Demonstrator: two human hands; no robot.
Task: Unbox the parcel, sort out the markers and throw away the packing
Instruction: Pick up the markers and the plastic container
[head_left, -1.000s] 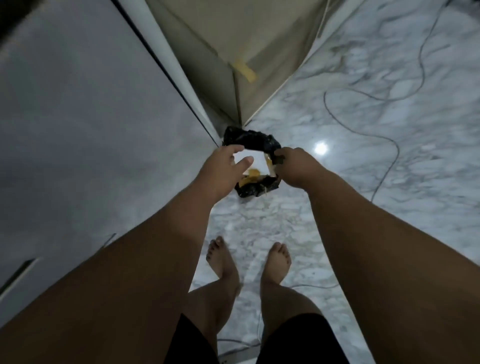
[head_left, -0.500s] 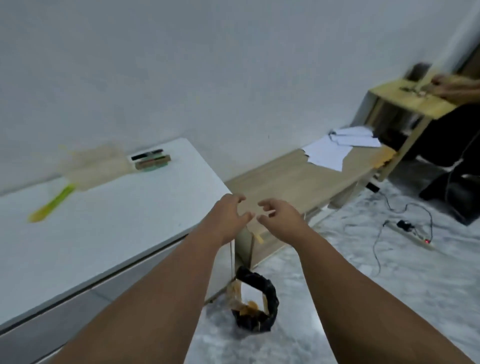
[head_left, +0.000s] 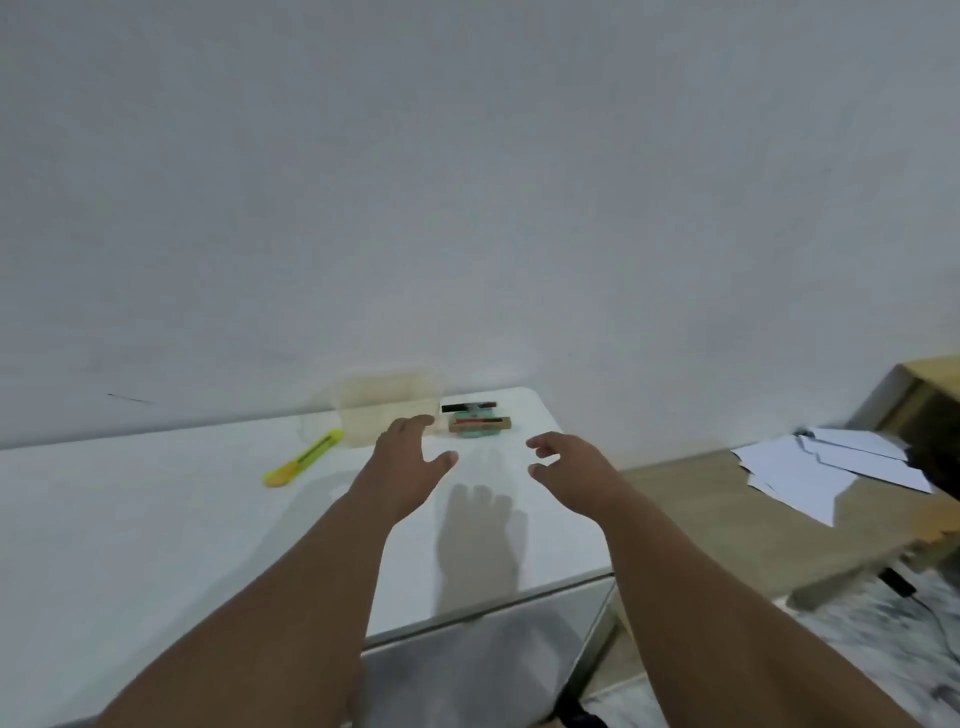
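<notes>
**Both hands empty over the white worktop**

The biggest thing in my feed is the white worktop (head_left: 156, 545), so I'll place everything off that. Past its right end there's a lower wooden worktop (head_left: 727, 525) with loose white sheets of paper (head_left: 831, 467) spread on it. Along the white worktop's far edge, toward the right corner, sits a clear plastic tub (head_left: 387, 405).

My left hand (head_left: 410, 462) hangs over the worktop's right half with fingers spread and nothing in it, fingertips close to the tub. My right hand (head_left: 571, 467) is over the right edge with fingers loosely curled, also holding nothing.

A yellow utility knife (head_left: 304, 458) lies on the worktop left of the tub. The markers (head_left: 478, 418) are in a little pile at the far right corner, just beside the tub; it's too blurry to count them.
</notes>
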